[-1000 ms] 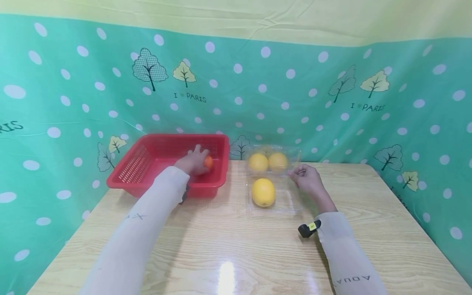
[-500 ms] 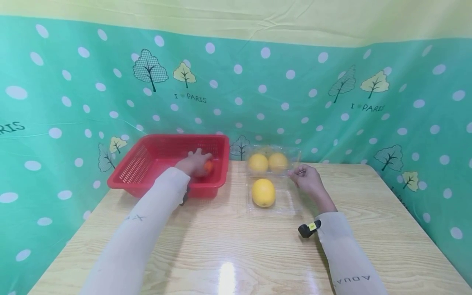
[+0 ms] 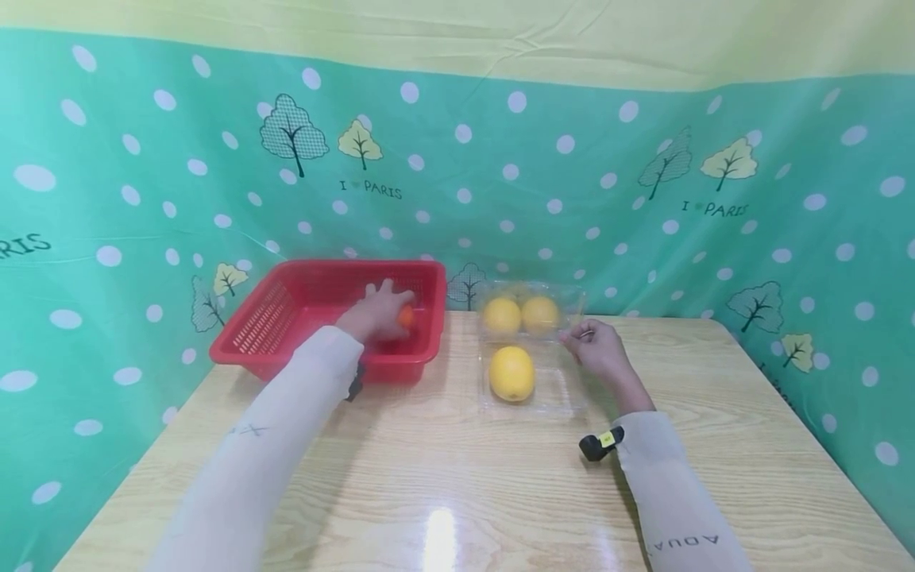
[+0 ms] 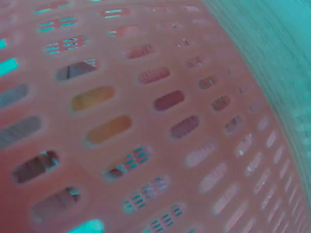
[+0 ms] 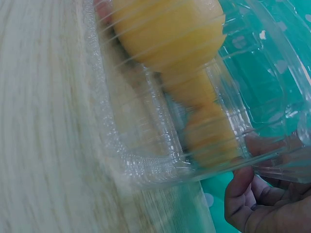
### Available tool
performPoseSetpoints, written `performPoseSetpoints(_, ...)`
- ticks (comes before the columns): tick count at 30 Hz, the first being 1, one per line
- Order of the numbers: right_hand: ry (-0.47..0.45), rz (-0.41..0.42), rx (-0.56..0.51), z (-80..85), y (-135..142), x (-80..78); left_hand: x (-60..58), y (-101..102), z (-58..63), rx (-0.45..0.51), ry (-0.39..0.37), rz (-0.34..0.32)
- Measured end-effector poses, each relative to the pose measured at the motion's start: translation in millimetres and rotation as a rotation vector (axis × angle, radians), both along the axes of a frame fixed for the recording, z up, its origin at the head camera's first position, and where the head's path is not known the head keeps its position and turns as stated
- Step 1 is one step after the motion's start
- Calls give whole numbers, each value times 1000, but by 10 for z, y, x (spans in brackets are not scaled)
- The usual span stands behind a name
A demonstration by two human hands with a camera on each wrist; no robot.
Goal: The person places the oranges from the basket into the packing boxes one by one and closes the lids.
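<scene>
Inside the red slotted basket (image 3: 250, 357), my left hand (image 3: 373, 311) grips an orange (image 3: 407, 317), fingers over its top. In the left wrist view the basket wall fills the picture, and the orange (image 4: 109, 129) shows only through the slots. My right hand (image 3: 599, 348) pinches the right edge of a clear plastic clamshell box (image 3: 561, 389). One yellow-orange fruit (image 3: 511, 373) sits at the front left of the box, with two fruits (image 3: 520, 315) seen through clear plastic behind it. The right wrist view shows my thumb and fingers (image 5: 265, 206) at the box's edge.
The wooden table (image 3: 457, 469) has its back edge against a green dotted curtain (image 3: 557, 183). The basket stands at the back left, with a gap of table between it and the box.
My left hand dips a little with the orange, then rises slightly again inside the basket. My right hand and the box stay in place.
</scene>
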State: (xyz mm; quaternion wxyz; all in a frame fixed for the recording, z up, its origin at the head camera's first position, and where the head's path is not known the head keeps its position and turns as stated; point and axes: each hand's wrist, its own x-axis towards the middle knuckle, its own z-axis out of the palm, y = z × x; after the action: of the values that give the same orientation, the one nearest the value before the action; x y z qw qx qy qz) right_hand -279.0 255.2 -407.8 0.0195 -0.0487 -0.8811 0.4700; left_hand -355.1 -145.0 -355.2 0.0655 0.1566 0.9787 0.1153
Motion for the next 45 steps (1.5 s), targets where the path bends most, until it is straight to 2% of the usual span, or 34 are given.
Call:
performPoseSetpoints(10,10,-2,3,13,26,10,185,147,345,9,120,-89)
performPoseSetpoints(14,7,-7,-3,-4,36,1,253,243,422,-13,170,-130)
performPoseSetpoints(22,-1,-21,3,-24,40,6,436,443,564,-50,254,-252)
performPoseSetpoints(29,0,-10,0,-28,47,7,605,630,579,-69,274,-319)
performPoseSetpoints(33,-5,-7,0,-24,34,6,691,748,539,-108,279,-365)
performPoseSetpoints(40,5,-2,3,-8,10,1,842,942,507,-140,360,-469)
performPoseSetpoints(45,8,-3,8,0,-4,-8,951,1101,464,-164,357,-535)
